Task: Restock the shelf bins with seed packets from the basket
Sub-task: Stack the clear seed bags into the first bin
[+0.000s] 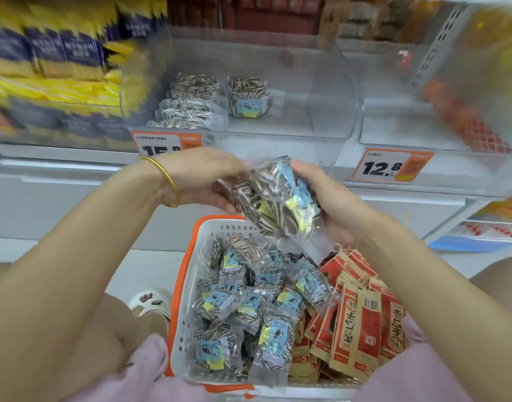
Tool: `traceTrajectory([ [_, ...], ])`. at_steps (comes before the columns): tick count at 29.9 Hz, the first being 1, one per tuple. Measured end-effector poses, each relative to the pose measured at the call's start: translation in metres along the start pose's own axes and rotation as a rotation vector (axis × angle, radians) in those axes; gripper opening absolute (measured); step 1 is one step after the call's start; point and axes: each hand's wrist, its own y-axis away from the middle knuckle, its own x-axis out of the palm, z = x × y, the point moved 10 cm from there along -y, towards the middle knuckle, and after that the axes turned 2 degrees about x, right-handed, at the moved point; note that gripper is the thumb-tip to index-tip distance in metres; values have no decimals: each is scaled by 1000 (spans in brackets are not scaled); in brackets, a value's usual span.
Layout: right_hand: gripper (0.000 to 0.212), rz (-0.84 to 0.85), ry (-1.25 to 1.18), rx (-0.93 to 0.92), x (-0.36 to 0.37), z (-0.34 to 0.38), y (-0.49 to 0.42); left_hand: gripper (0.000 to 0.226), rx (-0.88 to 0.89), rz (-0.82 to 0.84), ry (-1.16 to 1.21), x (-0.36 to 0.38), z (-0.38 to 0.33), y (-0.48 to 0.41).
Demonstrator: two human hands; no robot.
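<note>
The clear seed packets [278, 198] we are handling sit as a small stack between both hands, above the far end of the basket [188, 285] and just below the shelf edge. Our left hand [202, 181], the one with the gold bangle [167, 178], cups the stack from one side. Our right hand [330, 204] closes on it from the other, so the fingers of both hands are grasping the same bundle. We cannot count how many packets are in it; we judge at least two.

To do this step well, we would square the stack so the blue labels face one way. Then we would lift it over the front wall of the clear shelf bin [321, 91] and set it in the open space to the right of the packets already in the bin [196, 103]. It should be laid down, not dropped, because the film looks slippery and a loose stack would fan out.

We count about four packets in that bin: one with its label showing and three piled to its left. In the basket roughly a dozen clear packets [249, 300] show on top, with more likely underneath. Beside them lie some eight or more red paper packets [356, 320]. These seem meant for the neighbouring bin [466, 123], whose contents are too blurred to tell. Two price tags are visible, and the right one [391, 166] reads 12.8.
</note>
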Motion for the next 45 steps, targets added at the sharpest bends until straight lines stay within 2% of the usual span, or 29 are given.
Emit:
traceTrajectory([
  [3, 43, -16, -27, 8, 0, 52, -3, 34, 107, -83, 157, -25, -42, 7],
  [5, 44, -17, -13, -12, 0, 87, -13, 34, 186, -222, 167, -50, -66, 7],
  [7, 44, -42, 21, -38, -5, 119, -32, 28, 294, -438, 7, -84, -87, 2],
  [9, 41, -153, 113, -60, -18, 141, -56, 21, 389, -645, -421, -113, -108, -8],
  [11, 37, -351, 395, -124, -39, 157, -85, 25, 338, -666, -856, -122, -109, -29],
  [13, 35, -489, 886, -230, -46, 170, -116, 31, 263, -574, -1080, -124, -94, -57],
  [16, 42, -437, 1520, -228, -38, 151, -162, 47, 158, -430, -1241, -125, -71, -90],
  [19, 57, -343, 1827, -302, -25, 135, -187, 58, 14, -394, -1343, -138, -53, -105],
  [23, 74, -328, 1804, -419, -21, 132, -186, 64, -153, -366, -1269, -152, -26, -106],
  [28, 97, -222, 1836, -361, -24, 117, -185, 62, -137, -384, -1238, -150, -24, -103],
  [32, 96, -220, 1796, -442, -15, 127, -194, 62, -145, -373, -1239, -149, -22, -102],
  [35, 97, -285, 1882, -491, -9, 129, -200, 63, -159, -363, -1220, -148, -20, -101],
  [37, 97, -361, 1938, -483, -13, 130, -201, 64, -160, -363, -1214, -148, -20, -101],
  [39, 89, -387, 1878, -443, -21, 130, -201, 64, -157, -371, -1203, -149, -20, -100],
  [45, 80, -273, 1691, -491, -13, 131, -208, 64, -137, -385, -1209, -149, -23, -99],
])
